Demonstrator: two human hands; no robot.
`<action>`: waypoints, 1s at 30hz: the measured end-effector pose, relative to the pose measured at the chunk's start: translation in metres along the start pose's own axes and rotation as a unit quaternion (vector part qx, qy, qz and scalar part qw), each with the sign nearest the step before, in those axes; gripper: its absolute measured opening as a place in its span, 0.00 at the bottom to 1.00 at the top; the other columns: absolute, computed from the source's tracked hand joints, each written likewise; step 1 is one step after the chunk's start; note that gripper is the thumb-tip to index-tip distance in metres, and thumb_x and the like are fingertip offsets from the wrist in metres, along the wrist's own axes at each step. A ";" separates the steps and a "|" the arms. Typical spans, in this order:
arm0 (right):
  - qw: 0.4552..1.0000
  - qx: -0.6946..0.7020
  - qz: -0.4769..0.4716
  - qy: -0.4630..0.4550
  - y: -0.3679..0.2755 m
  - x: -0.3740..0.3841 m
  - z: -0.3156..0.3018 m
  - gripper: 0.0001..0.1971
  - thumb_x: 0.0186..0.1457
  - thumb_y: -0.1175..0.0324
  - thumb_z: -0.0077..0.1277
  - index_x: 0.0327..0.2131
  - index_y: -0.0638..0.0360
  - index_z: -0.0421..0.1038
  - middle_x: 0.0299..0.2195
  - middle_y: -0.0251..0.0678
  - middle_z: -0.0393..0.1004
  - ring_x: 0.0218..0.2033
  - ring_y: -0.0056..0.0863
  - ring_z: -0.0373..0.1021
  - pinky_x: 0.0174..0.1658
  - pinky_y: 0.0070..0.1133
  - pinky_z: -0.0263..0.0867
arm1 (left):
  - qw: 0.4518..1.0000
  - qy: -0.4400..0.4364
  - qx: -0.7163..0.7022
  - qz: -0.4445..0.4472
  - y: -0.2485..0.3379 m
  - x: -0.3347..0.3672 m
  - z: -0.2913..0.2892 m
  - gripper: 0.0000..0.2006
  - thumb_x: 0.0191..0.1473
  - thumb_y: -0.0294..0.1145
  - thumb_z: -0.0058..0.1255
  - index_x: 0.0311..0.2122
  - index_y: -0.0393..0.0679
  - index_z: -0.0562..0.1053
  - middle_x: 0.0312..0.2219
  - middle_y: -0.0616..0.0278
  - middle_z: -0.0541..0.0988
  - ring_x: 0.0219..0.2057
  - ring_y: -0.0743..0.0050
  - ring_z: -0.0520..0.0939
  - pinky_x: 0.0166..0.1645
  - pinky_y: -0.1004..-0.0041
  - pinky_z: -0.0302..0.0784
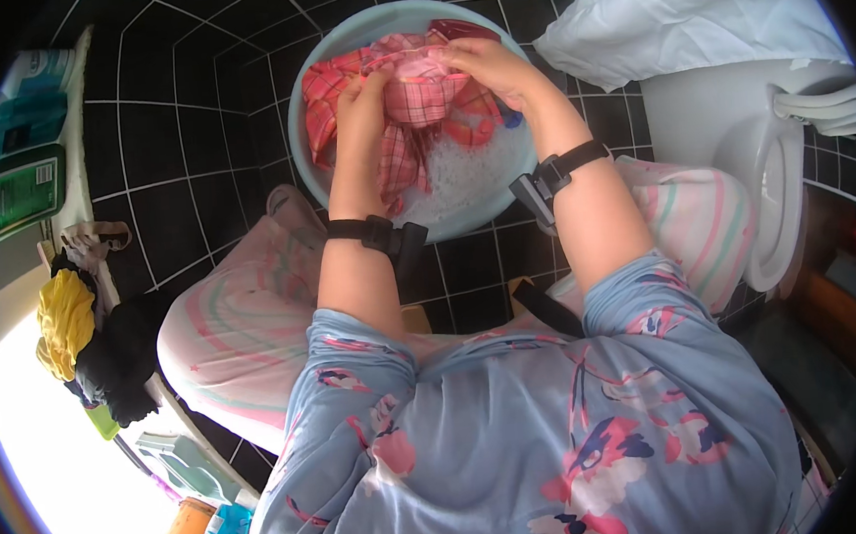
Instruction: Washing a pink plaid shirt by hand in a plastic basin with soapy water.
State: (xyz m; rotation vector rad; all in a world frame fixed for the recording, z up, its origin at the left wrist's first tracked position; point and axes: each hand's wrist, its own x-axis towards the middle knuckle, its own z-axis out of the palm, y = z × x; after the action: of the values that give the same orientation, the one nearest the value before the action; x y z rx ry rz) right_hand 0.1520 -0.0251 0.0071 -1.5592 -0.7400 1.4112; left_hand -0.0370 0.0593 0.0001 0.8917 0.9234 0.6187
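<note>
A pink and red plaid garment (419,102) is stretched between my two hands above a round pale blue basin (305,156). My left hand (363,101) is closed on its left edge, thumb on top. The right edge is pinched in my right hand (489,67). Part of the cloth hangs down into soapy water (466,170) with white foam, and more of it lies against the basin's left side. A dark red piece (463,32) shows at the far rim, and a small blue patch (512,119) near my right wrist. Dark straps with small devices circle both forearms.
Dark tiles surround the basin. A white toilet (778,193) stands at right, below a pale hanging curtain (688,16). Along the left, a ledge carries a green bottle (22,194); yellow cloth (65,322) and black cloth (122,358) hang below it. My knees flank the basin.
</note>
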 end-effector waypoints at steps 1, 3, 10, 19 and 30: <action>1.000 -0.001 -0.001 -0.001 0.002 0.001 0.001 0.17 0.58 0.53 0.55 0.40 0.57 0.74 0.39 0.27 0.74 0.43 0.17 0.67 0.47 0.19 0.63 | 1.000 0.001 0.000 0.002 0.000 0.001 -0.002 0.11 0.55 0.34 0.52 0.38 0.37 0.78 0.35 0.63 0.81 0.37 0.77 0.80 0.43 0.78 0.72; 0.984 0.167 -0.062 0.000 0.004 0.001 0.009 0.15 0.59 0.54 0.55 0.40 0.56 0.74 0.38 0.25 0.74 0.43 0.16 0.65 0.52 0.19 0.56 | 0.999 -0.001 0.000 0.038 -0.008 0.005 -0.011 0.12 0.53 0.33 0.50 0.39 0.36 0.76 0.37 0.60 0.80 0.41 0.73 0.79 0.45 0.75 0.72; 0.956 0.149 -0.136 0.214 0.028 0.020 0.038 0.15 0.65 0.56 0.44 0.42 0.58 0.71 0.35 0.35 0.76 0.37 0.21 0.71 0.43 0.22 0.65 | 0.952 -0.010 -0.302 -0.037 -0.001 -0.003 0.033 0.12 0.56 0.33 0.47 0.41 0.38 0.73 0.38 0.56 0.79 0.45 0.64 0.78 0.55 0.64 0.71; 0.804 -0.396 -0.422 0.139 0.032 -0.027 0.099 0.12 0.54 0.57 0.54 0.23 0.51 0.73 0.27 0.33 0.76 0.28 0.37 0.74 0.31 0.30 0.71 | 0.864 -0.170 -0.438 -0.182 -0.051 0.021 -0.027 0.12 0.61 0.47 0.48 0.34 0.50 0.73 0.22 0.69 0.74 0.23 0.81 0.75 0.31 0.81 0.76; 0.826 -0.422 -0.355 0.115 0.019 -0.048 0.113 0.12 0.53 0.57 0.51 0.22 0.49 0.77 0.27 0.37 0.78 0.28 0.41 0.75 0.32 0.36 0.71 | 0.799 -0.219 -0.535 -0.169 -0.098 0.041 -0.032 0.17 0.64 0.50 0.41 0.35 0.46 0.70 0.28 0.65 0.76 0.31 0.71 0.78 0.40 0.67 0.79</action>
State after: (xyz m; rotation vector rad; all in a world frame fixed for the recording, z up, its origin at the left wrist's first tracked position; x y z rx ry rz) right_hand 0.0307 -0.0513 0.0161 -1.7320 -1.7176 0.3005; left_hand -0.0372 0.0541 -0.1103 -0.1765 0.1816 0.4778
